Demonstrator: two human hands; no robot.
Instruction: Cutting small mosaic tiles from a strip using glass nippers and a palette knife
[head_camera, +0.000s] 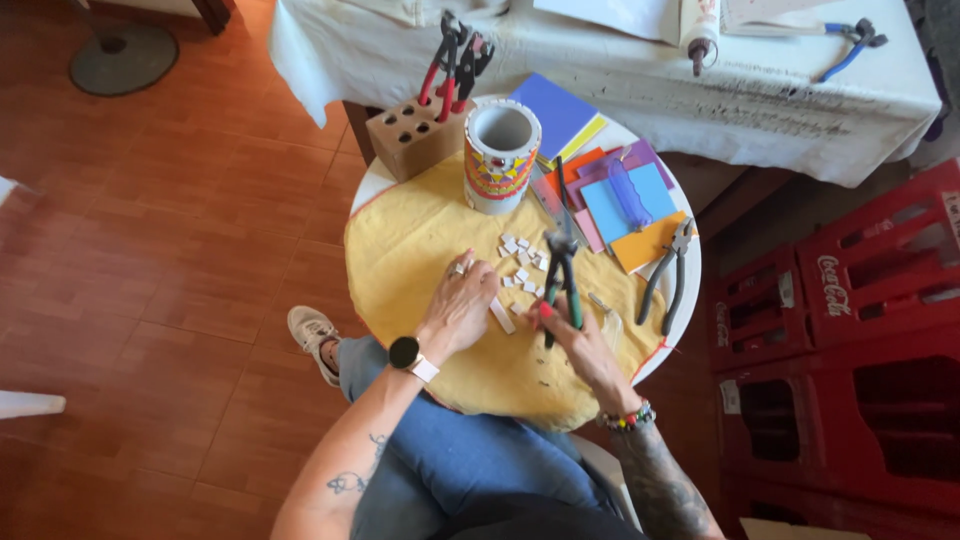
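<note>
Here, right hand (585, 345) grips green-handled nippers (562, 283) over small white tiles (522, 262).

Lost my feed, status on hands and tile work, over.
Left hand holds a white tile strip. Right hand grips green-handled nippers. Cut white pieces beside them on the yellow cloth.

The left hand (458, 305) reaches forward palm down, fingers (463, 268) curled; the right hand (578, 335) is clenched in a grip, both forearms angled inward.
</note>
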